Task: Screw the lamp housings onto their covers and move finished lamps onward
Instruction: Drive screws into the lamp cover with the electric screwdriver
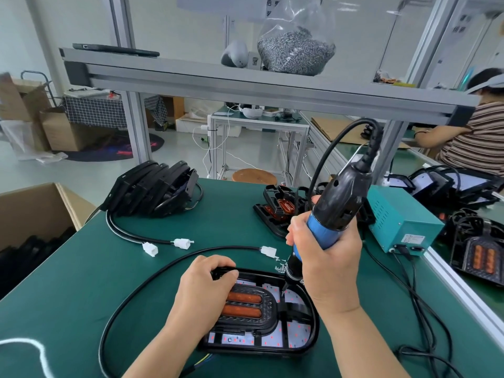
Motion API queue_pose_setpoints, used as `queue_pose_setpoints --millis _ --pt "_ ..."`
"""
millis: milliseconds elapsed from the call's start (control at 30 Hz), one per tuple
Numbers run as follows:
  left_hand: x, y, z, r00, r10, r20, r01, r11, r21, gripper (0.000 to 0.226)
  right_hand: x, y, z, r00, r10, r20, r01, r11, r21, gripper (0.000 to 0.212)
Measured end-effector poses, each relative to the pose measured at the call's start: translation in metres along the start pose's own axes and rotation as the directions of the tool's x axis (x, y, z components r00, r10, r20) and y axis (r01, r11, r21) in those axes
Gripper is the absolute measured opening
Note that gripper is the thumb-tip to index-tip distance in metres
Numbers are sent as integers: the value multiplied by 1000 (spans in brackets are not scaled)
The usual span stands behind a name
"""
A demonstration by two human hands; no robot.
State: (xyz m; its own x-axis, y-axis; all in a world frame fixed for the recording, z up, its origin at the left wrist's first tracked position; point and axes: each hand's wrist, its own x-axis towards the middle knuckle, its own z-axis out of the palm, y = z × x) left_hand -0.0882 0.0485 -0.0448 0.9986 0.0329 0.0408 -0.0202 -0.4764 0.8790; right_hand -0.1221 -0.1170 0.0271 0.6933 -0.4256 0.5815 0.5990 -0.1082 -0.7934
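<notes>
A black lamp housing (275, 336) with two orange reflectors lies flat on the green bench in front of me, its black cable looping left to a white plug (268, 251). My left hand (204, 290) grips the housing's top left edge. My right hand (324, 257) grips a blue and black electric screwdriver (335, 211), whose tip points down at the housing's upper right part. A small heap of screws (281, 267) lies just above the housing.
A stack of black lamps (155, 186) with cables stands at the back left, more housings (278, 208) at the back centre. A teal power box (401, 225) sits at the right. A cardboard box (35, 211) stands to the left. Another person (474, 132) works at the far right.
</notes>
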Motion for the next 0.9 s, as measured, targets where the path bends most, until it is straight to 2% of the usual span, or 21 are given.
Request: queue_pose_setpoints --millis 133,300,433,533,633,800,900 --pt "-1 0 -1 1000 8 1 -8 1000 6 9 0 -2 3 1000 -5 19 5 1000 21 43" --pt "-3 4 -2 1000 27 -5 -27 999 37 8 4 -7 2 1000 -27 8 27 1000 2 29" --pt "-5 9 -4 969 248 -14 -241 950 197 9 9 -12 1 995 -69 -77 71 997 33 17" --pt "-3 15 -5 869 490 71 -487 820 301 21 15 -18 3 985 -81 -150 96 991 94 21" --pt "-3 22 -2 804 565 188 -595 754 277 27 21 -23 4 978 -52 -201 90 978 188 22" --pt "-8 20 3 802 553 228 -593 785 182 32 24 -26 6 972 7 -234 57 962 266 21" --pt "-12 23 1 834 516 194 -539 837 90 21 19 -26 7 976 4 -217 53 966 253 21"
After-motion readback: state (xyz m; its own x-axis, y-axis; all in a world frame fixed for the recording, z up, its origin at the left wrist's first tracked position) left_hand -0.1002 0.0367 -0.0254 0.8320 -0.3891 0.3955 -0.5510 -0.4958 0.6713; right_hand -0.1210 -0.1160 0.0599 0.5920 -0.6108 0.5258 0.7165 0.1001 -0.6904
